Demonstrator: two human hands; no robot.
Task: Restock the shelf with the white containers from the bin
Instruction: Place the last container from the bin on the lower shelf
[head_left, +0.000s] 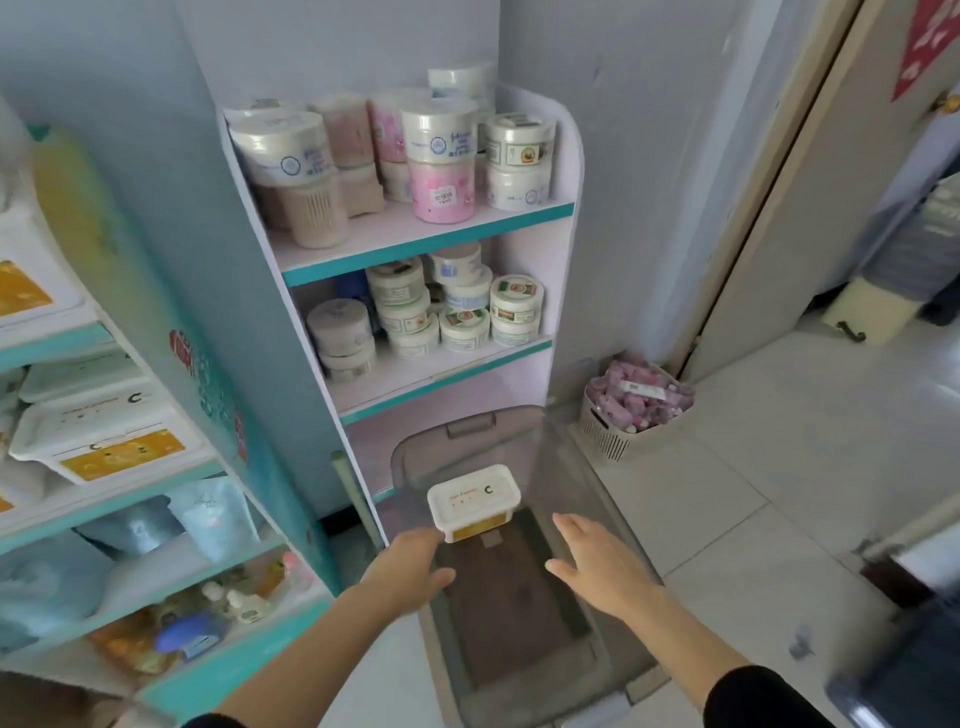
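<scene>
Left hand (410, 569) grips the container (474, 501) by one corner over the bin (571, 467); the spread, empty right hand (597, 566) should steady its other side

Black "C" on white container (474, 498) lid; rest illegible

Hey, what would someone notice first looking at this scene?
A white container with a yellow label, held by the left hand over the grey bin; the right hand hovers open beside it. Behind, the narrow shelf is packed with round jars.
</scene>
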